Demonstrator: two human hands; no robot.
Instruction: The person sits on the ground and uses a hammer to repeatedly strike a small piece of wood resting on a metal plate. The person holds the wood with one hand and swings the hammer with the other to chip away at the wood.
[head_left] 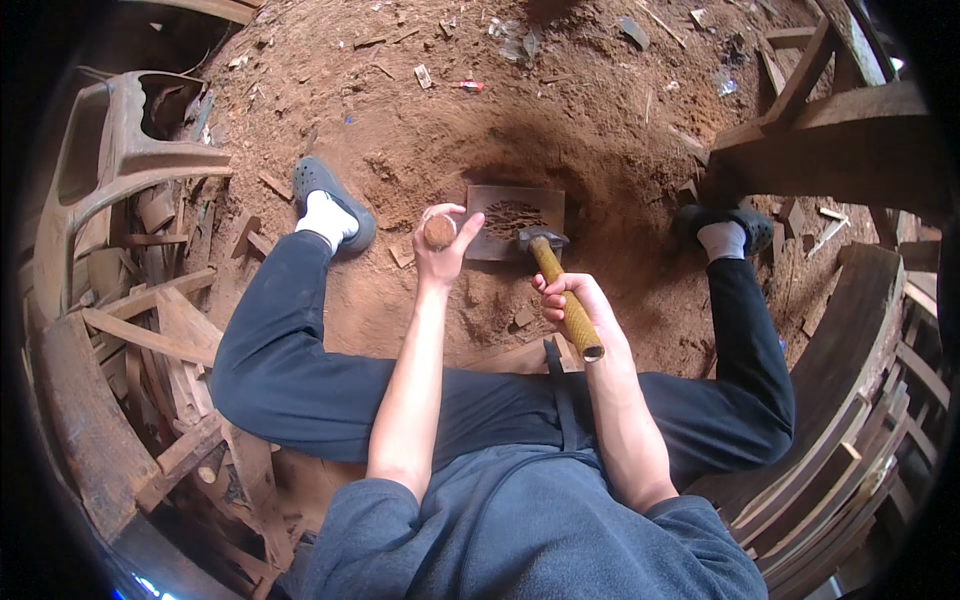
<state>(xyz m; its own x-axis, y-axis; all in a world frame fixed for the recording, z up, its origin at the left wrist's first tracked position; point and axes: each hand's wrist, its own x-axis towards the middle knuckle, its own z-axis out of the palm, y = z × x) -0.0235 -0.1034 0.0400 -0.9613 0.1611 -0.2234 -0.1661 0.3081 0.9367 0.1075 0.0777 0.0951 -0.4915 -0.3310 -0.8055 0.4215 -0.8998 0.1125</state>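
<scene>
My left hand (436, 262) is wrapped round a wooden-handled tool (440, 232), seen end-on, so only its round brown butt shows and its lower part is hidden. In my right hand (582, 303) is a hammer (553, 268) with a yellow textured handle, gripped partway along. The dark metal hammer head reaches over the right side of a square wooden board (482, 248) lying on the ground. A dark, rough carved pattern fills the middle of that board. My left hand is by its left edge.
Brown sawdust-like dirt (400, 130) with scraps covers the ground. A worn plastic chair (140, 150) and wood offcuts (185, 340) crowd the left. Thick timber (830, 150) and stacked planks (830, 490) stand at the right. My legs spread either side, clogs (362, 228) on my feet.
</scene>
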